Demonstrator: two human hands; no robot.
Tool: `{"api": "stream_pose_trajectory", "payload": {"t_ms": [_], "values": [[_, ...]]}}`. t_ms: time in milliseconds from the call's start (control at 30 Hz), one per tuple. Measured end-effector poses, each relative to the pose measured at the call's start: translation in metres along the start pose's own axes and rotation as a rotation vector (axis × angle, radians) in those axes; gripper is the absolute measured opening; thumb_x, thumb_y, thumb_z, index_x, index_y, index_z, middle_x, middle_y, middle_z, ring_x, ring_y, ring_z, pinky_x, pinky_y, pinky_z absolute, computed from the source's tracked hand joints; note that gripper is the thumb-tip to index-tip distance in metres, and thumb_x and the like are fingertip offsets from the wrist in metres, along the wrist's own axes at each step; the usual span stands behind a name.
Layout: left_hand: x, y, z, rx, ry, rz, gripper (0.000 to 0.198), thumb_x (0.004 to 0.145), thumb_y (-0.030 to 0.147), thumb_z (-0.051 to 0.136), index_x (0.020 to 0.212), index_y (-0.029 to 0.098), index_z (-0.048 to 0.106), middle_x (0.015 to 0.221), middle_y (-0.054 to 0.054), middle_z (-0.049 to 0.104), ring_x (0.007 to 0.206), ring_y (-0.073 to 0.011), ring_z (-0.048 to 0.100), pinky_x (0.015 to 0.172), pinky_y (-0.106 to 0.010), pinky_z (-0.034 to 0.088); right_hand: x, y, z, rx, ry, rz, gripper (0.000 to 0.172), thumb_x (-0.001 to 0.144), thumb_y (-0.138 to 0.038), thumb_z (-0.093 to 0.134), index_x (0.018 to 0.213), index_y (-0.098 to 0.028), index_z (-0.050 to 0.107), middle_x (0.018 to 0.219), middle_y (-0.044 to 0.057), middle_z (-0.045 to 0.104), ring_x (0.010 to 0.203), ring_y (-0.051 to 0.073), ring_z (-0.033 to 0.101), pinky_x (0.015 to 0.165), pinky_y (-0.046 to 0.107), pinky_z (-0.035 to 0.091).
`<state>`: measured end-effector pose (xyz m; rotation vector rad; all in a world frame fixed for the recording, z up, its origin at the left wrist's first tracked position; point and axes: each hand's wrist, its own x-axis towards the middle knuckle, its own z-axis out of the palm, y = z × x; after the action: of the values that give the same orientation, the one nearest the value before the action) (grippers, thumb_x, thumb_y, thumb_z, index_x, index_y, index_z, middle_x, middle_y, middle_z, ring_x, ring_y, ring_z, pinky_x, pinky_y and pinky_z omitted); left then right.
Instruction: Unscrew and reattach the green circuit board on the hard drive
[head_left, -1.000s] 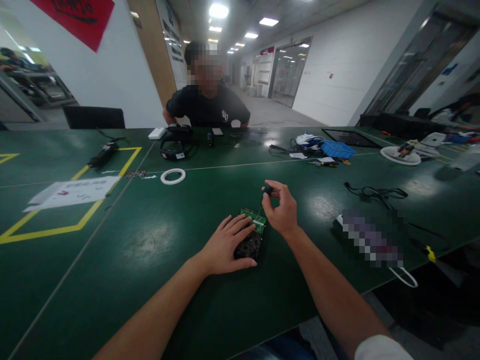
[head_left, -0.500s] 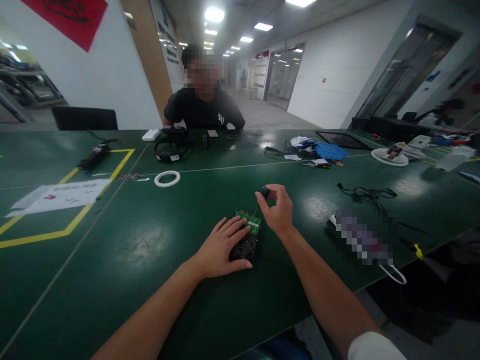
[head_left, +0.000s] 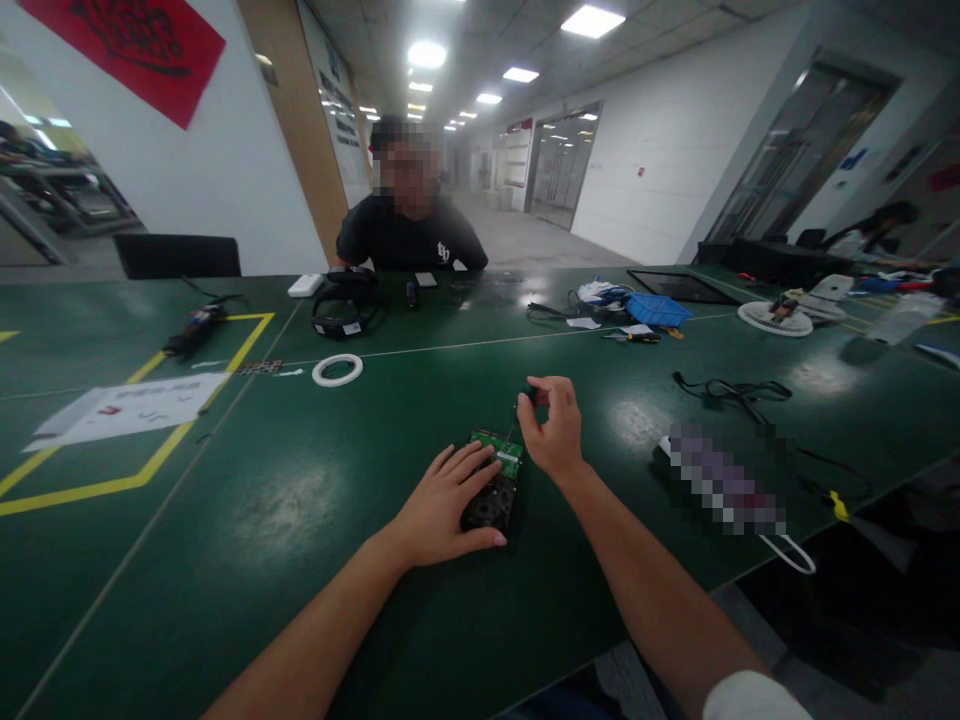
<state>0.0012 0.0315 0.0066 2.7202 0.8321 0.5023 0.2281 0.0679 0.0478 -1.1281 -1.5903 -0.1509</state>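
A hard drive with a green circuit board [head_left: 510, 455] lies on the green table [head_left: 300, 620] in front of me. My left hand [head_left: 448, 505] rests spread over its left side, fingers apart, with the thumb by the near edge. In my right hand [head_left: 551, 425] is a small screwdriver [head_left: 529, 392], its dark handle pinched between thumb and fingers. Its thin shaft slants down to the circuit board. Where exactly the tip meets the board is too small to tell.
A white tape ring [head_left: 337, 371] lies ahead on the left, near printed paper [head_left: 135, 410]. Cables [head_left: 735, 387] and a blurred-out device [head_left: 724, 480] are on the right. Across the table sits a person [head_left: 412, 235]; a blue basket [head_left: 658, 309] stands beyond.
The camera view has tilted up slightly, so the table things appear lower. My right hand has changed its finger pose a little on the screwdriver; my left hand stays on the hard drive.
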Motion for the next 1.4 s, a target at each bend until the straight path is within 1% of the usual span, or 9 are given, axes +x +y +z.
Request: {"api": "stream_pose_trajectory", "payload": {"t_ms": [200,367,433,600,867,1033,1200,1300,1400], "values": [[0.001,0.0,0.0,-0.011,0.002,0.008,0.096,0.08,0.079,0.06,0.156,0.028,0.034,0.163,-0.012,0.032,0.149,-0.0383,0.027,0.121,-0.063,0.015,0.0,-0.004,0.0,-0.009,0.032,0.032,0.026,0.089,-0.028,0.066,0.111,-0.022,0.055,0.095,0.004,0.052,0.075,0.016,0.055,0.069,0.036,0.057],[0.001,0.0,0.001,-0.016,0.022,0.003,0.096,0.078,0.078,0.062,0.156,0.028,0.035,0.161,-0.012,0.034,0.148,-0.0384,0.029,0.122,-0.062,0.017,-0.002,0.0,0.004,0.067,-0.001,-0.003,0.028,0.091,-0.027,0.064,0.116,-0.024,0.053,0.123,0.012,0.056,0.109,0.022,0.061,0.08,0.039,0.062],[0.001,0.0,0.001,-0.014,0.019,0.002,0.095,0.079,0.078,0.062,0.156,0.028,0.036,0.162,-0.011,0.034,0.149,-0.0383,0.029,0.122,-0.062,0.016,-0.003,0.002,0.005,0.101,0.001,-0.01,0.028,0.092,-0.024,0.061,0.118,-0.024,0.05,0.129,0.012,0.056,0.112,0.022,0.062,0.084,0.04,0.062],[0.001,0.001,0.0,-0.014,0.0,-0.001,0.095,0.08,0.079,0.06,0.156,0.028,0.035,0.162,-0.012,0.032,0.149,-0.0378,0.027,0.122,-0.062,0.015,-0.002,0.002,0.004,0.062,-0.022,-0.018,0.028,0.091,-0.025,0.064,0.117,-0.025,0.054,0.117,0.009,0.062,0.104,0.021,0.065,0.081,0.038,0.062],[0.001,0.0,0.001,-0.025,-0.004,-0.005,0.095,0.08,0.078,0.06,0.156,0.028,0.034,0.163,-0.012,0.031,0.15,-0.0379,0.025,0.122,-0.062,0.015,0.0,-0.006,-0.001,0.034,-0.024,0.076,0.039,0.088,-0.026,0.064,0.126,-0.024,0.054,0.108,0.008,0.054,0.082,0.017,0.06,0.069,0.034,0.06],[0.0,-0.002,0.001,-0.049,0.023,0.004,0.094,0.078,0.075,0.065,0.155,0.029,0.037,0.162,-0.011,0.033,0.149,-0.0393,0.028,0.122,-0.062,0.016,0.0,-0.011,-0.003,-0.016,-0.025,0.086,0.025,0.087,-0.027,0.066,0.11,-0.023,0.058,0.101,0.005,0.055,0.07,0.014,0.056,0.069,0.033,0.056],[-0.001,-0.001,0.0,-0.054,0.042,0.017,0.085,0.083,0.071,0.063,0.153,0.028,0.041,0.16,-0.011,0.037,0.147,-0.038,0.031,0.122,-0.062,0.016,0.009,-0.013,-0.011,-0.025,0.023,0.113,0.023,0.085,-0.03,0.068,0.103,-0.022,0.056,0.096,0.004,0.056,0.07,0.014,0.054,0.067,0.032,0.053],[0.0,0.001,-0.002,-0.068,0.116,0.004,0.066,0.092,0.059,0.058,0.149,0.027,0.047,0.155,-0.01,0.045,0.145,-0.035,0.037,0.122,-0.06,0.018,0.013,-0.016,-0.017,0.03,0.07,0.185,0.023,0.088,-0.033,0.067,0.106,-0.022,0.057,0.098,0.005,0.057,0.074,0.015,0.057,0.068,0.031,0.054],[0.0,0.004,-0.003,-0.177,0.296,-0.096,0.047,0.098,0.047,0.05,0.141,0.027,0.054,0.143,-0.01,0.056,0.135,-0.0316,0.048,0.116,-0.054,0.033,0.001,-0.028,-0.019,0.241,-0.1,0.306,0.022,0.091,-0.038,0.065,0.103,-0.022,0.056,0.091,0.002,0.061,0.073,0.014,0.06,0.064,0.027,0.055]]}}
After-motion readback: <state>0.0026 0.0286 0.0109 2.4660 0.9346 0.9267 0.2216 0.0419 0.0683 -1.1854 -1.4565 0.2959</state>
